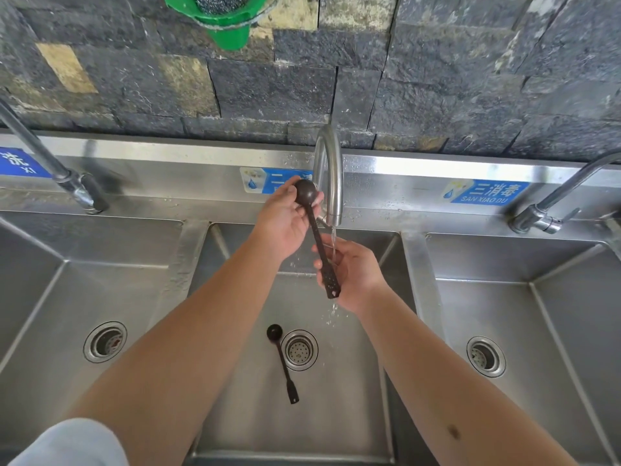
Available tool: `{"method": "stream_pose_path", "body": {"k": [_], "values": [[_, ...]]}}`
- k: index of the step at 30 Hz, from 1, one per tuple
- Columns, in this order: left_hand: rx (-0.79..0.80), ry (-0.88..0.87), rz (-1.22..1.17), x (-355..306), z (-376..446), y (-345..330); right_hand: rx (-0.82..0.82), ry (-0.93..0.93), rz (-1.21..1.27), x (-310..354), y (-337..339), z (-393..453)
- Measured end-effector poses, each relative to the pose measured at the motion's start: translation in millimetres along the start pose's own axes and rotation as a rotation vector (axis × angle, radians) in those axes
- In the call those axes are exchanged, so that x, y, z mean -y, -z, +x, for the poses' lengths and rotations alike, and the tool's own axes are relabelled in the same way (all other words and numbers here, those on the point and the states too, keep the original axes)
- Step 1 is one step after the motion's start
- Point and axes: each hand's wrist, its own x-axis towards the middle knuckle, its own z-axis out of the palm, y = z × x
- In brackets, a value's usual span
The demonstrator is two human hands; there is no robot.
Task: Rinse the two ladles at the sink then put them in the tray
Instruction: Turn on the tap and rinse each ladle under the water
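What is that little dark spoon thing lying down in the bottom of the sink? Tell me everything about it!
That is the second ladle, lying flat on the floor of the middle sink basin, right beside the round drain. It is dark, almost black, with a small round bowl at the far end, a long thin stem, and a wider flat handle end with a hole nearest the person. No hand touches it; it is apart from the falling water.

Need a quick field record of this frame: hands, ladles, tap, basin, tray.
left hand: grips bowl end of held ladle
right hand: holds handle end of the same ladle
held ladle: dark, under the tap, bowl end up
second ladle: lies on the middle basin floor, beside the drain
tap: running, water falls on the right hand
tray: not in view
progress: one ladle being rinsed, none put away
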Motion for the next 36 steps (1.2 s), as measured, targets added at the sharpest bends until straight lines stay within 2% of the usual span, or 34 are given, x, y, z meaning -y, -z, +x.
{"method": "stream_pose_path", "body": {"k": [8,14,20,24,30,36], "values": [[0.029,-0.058,-0.016,-10,2,4,0.023,-0.019,-0.076,15,-5,12],[0.055,-0.033,-0.035,-11,-5,16,0.019,-0.043,-0.020,23,-5,18],[0.045,0.007,-0.010,-1,-12,23,-0.050,0.063,-0.187,6,2,12],[0.100,0.037,0.113,8,-21,27,-0.086,0.136,-0.260,-18,11,-2],[0.148,0.159,0.293,48,-44,44,-0.240,0.165,-0.245,-67,39,-42],[0.207,0.284,0.331,106,-65,57,-0.440,0.215,-0.358,-102,79,-90]]}}
